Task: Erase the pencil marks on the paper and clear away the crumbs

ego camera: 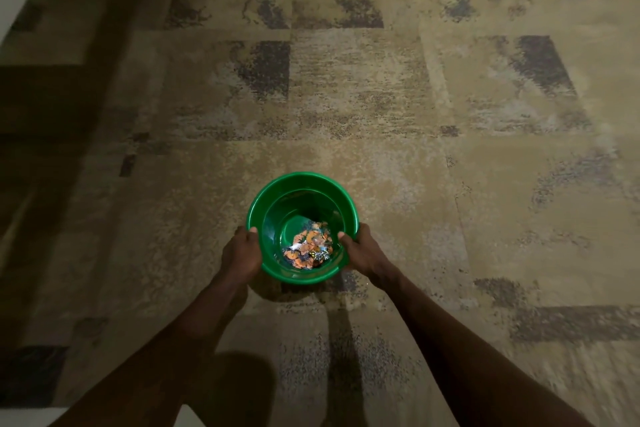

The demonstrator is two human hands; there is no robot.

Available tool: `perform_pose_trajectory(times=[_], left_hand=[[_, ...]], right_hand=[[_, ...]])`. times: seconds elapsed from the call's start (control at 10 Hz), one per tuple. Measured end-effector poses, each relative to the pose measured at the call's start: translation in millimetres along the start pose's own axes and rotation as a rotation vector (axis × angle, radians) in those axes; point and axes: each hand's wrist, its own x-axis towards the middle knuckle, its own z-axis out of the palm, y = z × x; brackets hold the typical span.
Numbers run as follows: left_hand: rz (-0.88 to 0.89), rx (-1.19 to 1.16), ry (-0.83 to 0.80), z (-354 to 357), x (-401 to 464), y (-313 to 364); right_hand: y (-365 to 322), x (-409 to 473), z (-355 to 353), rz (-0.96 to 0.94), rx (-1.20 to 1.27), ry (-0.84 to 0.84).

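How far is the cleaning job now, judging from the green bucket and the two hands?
Done: orange pencil shavings and scraps already lie inside the round green plastic bucket. In hand: the left hand and right hand grip its rim above the patterned beige carpet. Left: no paper is in view, so the erasing cannot be judged.
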Motion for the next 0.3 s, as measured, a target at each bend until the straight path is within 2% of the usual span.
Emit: perform_pose_trajectory(times=[0.1,0.2,0.3], left_hand=[[0.100,0.064,0.022,-7,-22,5],[0.224,0.095,0.066,-16,-41,24],[0.294,0.097,0.075,-23,-57,50]], right_hand=[[-12,-12,-10,-0.023,-0.153,0.077],[-27,-39,-24,-0.228,-0.393,0.171],[-43,-68,-38,-0.392,-0.491,0.188]])
